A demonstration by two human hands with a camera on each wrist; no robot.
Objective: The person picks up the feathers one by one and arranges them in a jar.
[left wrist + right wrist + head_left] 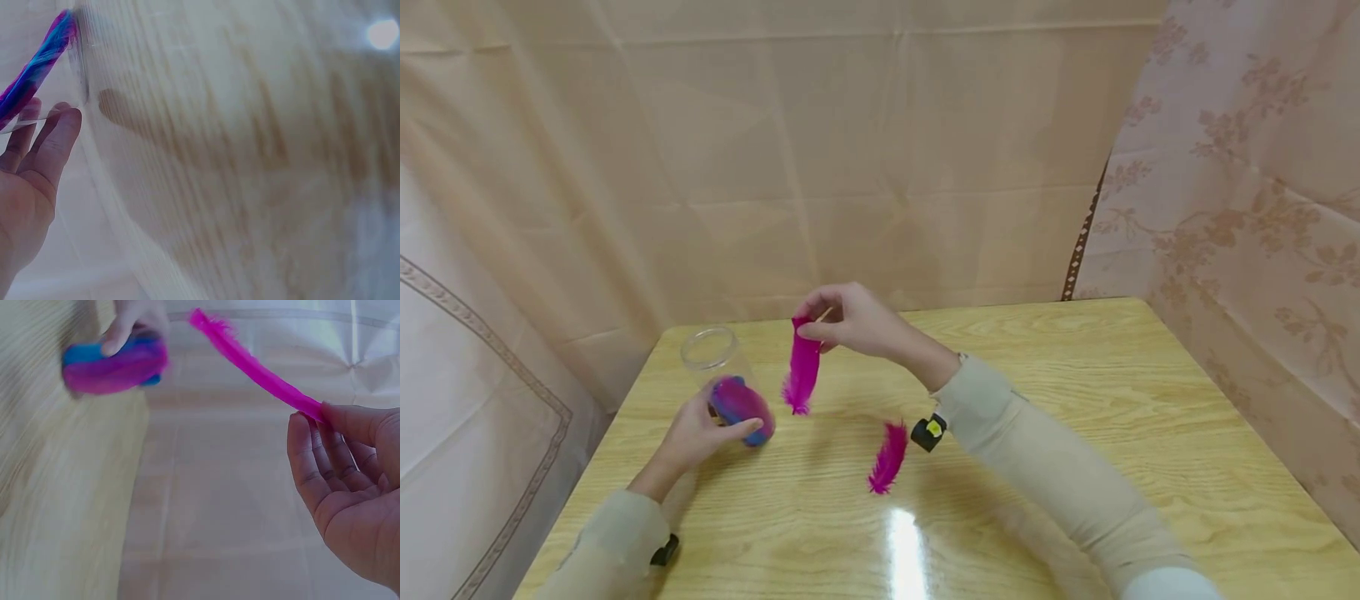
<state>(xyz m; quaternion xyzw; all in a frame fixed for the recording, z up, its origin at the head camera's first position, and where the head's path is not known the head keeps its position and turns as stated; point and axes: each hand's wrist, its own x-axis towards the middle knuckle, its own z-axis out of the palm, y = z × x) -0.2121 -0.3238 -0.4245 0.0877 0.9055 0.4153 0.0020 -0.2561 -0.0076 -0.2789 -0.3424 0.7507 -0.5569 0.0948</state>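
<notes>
A clear jar (711, 350) stands at the left of the table, holding blue and magenta feathers (742, 407) in its lower part. My left hand (694, 435) grips the jar low down, its thumb across the front. In the right wrist view the feathers (112, 367) show through the jar beside the left thumb. Higher up and to the right, my right hand (850, 321) pinches a magenta feather (803, 367) by one end between thumb and fingers. The feather hangs down just right of the jar, apart from it. Another magenta feather (889, 458) lies on the table below the right forearm.
The wooden table (1075, 400) has a bright light reflection near its front. A beige curtain (850, 150) hangs behind its back edge, with patterned cloth (1240, 208) at the right. Each wrist wears a small black device (929, 432).
</notes>
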